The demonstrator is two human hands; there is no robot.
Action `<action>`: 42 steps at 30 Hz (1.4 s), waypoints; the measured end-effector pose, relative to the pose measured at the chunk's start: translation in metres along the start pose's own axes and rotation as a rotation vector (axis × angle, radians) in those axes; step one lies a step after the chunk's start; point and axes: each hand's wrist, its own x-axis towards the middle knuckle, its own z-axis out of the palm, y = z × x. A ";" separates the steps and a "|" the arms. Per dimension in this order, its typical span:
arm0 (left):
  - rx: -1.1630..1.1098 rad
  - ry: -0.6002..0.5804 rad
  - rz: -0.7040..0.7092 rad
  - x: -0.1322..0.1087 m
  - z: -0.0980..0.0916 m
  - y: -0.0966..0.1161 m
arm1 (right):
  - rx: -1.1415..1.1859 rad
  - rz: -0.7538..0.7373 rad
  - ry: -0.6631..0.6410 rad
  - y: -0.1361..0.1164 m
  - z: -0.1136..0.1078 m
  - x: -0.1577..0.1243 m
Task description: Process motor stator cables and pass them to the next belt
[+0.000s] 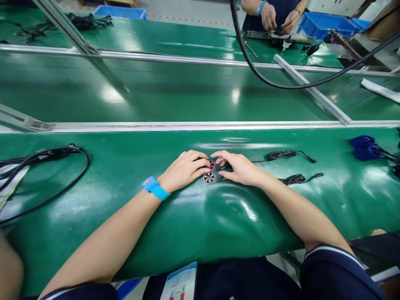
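Two small ring-shaped motor stators lie close together on the green mat in the middle. The lower stator [209, 178] shows copper windings around an open centre. My left hand [189, 168], with a blue wristband, has its thumb and fingers closed on the edge of the upper stator [212, 165], which looks reddish and is partly hidden. Just to the right, my right hand [239, 167] is held over the stators' thin leads, thumb and fingers apart. Black cables run out beyond it to an upper coiled bundle [282, 155] and a lower coiled bundle [294, 179].
Thick black cable [84, 166] loops at the left. Blue wrapped parts [365, 148] with black leads sit at the right. A metal rail [200, 126] crosses behind the mat. Overhead hangs a black cable [265, 79]. Across the bench, another person's hands [278, 21] handle parts.
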 end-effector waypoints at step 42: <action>0.029 0.246 0.281 -0.014 -0.004 0.014 | 0.021 -0.047 0.089 -0.002 -0.034 -0.020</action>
